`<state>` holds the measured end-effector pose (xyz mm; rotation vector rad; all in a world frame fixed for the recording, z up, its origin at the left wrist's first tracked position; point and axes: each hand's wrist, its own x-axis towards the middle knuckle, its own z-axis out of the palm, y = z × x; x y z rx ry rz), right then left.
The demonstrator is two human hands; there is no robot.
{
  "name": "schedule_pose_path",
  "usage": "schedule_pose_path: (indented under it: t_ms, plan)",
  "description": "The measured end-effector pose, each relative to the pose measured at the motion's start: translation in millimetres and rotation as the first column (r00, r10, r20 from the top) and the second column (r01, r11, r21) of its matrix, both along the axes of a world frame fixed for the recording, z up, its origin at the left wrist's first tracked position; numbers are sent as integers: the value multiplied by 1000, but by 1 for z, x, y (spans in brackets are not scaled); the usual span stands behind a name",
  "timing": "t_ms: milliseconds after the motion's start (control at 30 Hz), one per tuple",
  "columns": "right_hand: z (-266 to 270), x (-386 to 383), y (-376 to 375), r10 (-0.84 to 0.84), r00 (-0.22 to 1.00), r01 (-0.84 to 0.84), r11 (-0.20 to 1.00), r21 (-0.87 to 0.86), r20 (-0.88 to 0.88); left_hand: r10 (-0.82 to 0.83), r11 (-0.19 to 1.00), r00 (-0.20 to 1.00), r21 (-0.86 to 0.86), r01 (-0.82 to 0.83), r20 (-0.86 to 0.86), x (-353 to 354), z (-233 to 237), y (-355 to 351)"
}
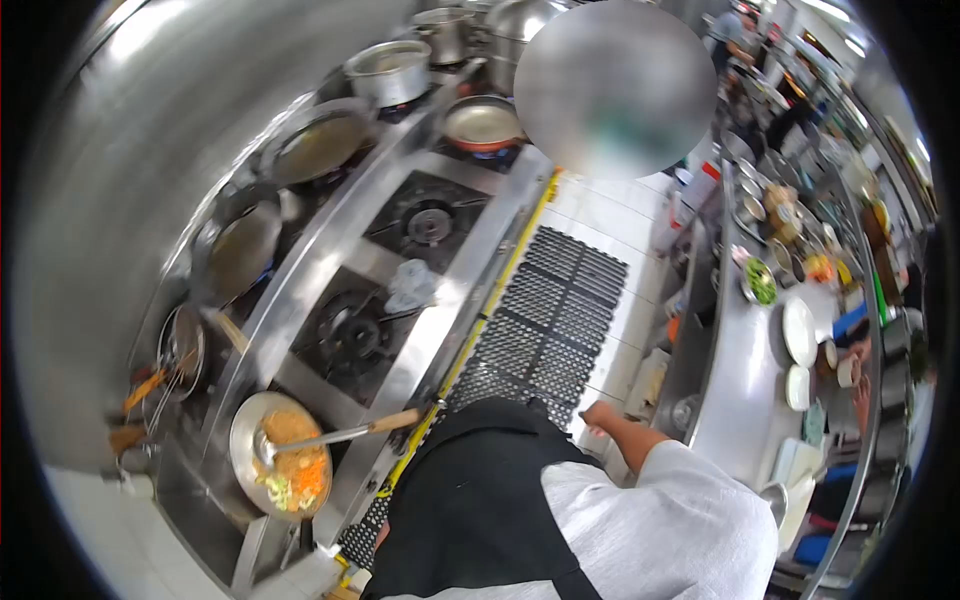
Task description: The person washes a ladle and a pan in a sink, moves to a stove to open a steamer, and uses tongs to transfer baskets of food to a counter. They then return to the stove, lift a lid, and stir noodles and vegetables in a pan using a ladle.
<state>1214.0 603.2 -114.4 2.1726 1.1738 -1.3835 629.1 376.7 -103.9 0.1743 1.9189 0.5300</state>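
Pan (244, 445), likely heavy with food (296, 462), looks best held by its dark handle (306, 534); right hand (598, 416) hangs apart, grip unclear; left hand unseen.

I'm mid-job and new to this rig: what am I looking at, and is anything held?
No machine here: one camera on a person's head looks forward and down past their black cloth apron. Their bare right hand shows beyond it; whether it holds anything is unclear. The left hand can't be made out. On the silver steel stove sits a round metal pan holding orange shreds, pale green pieces and brownish food, with a wooden-handled metal ladle across it.
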Motion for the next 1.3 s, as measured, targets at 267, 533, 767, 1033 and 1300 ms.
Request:
schedule_pose_path:
  t_ms: [267, 533, 767, 1033, 1300]
  plan:
    - [-109, 104, -126, 127, 989, -113, 978, 174, -70, -717, 695, 667, -129, 708, -205, 57, 56, 148]
    - [-34, 144, -41, -561, 694, 675, 724, 138, -450, -808, -121, -235, -239, 964, -540, 169, 170, 340]
    - [-126, 218, -107, -97, 994, 106, 834, 541, -45, -775, -94, -36, 58, 994, -631, 300, 269, 439]
    - [-98, 212, -43, -503, 837, 543, 813, 210, -216, -936, -195, -188, -8, 981, -299, 363, 243, 515]
    - [-149, 290, 95, 102, 988, -52, 926, 374, -116, -898, -121, -56, 123, 985, -436, 366, 193, 617]
